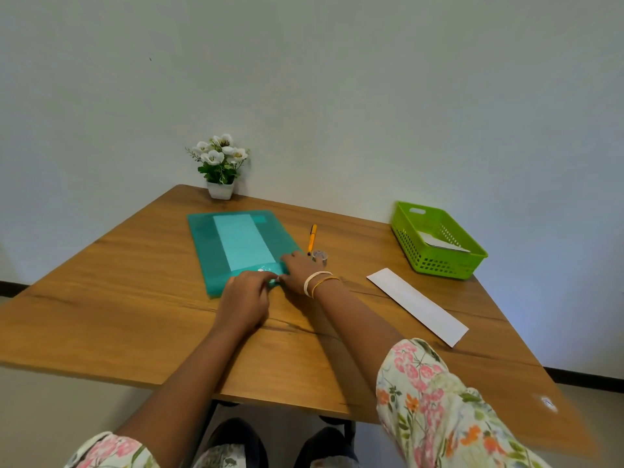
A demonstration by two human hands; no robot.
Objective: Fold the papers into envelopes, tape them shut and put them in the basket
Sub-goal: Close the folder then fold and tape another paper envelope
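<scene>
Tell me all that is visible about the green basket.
The basket is bright green, apparently plastic, rectangular, with perforated grid walls and a slot handle in its far end. It stands upright at the table's far right corner, near the wall. Inside lies folded white paper. Neither hand touches it; a white strip lies apart on the table before it.

Wooden table (141,298) with visible grain and a dark crack line stands against a plain pale wall (337,79). Dark skirting (10,287) runs along the wall base above a light floor (50,417). Lighting even, bluish cast at right.
</scene>
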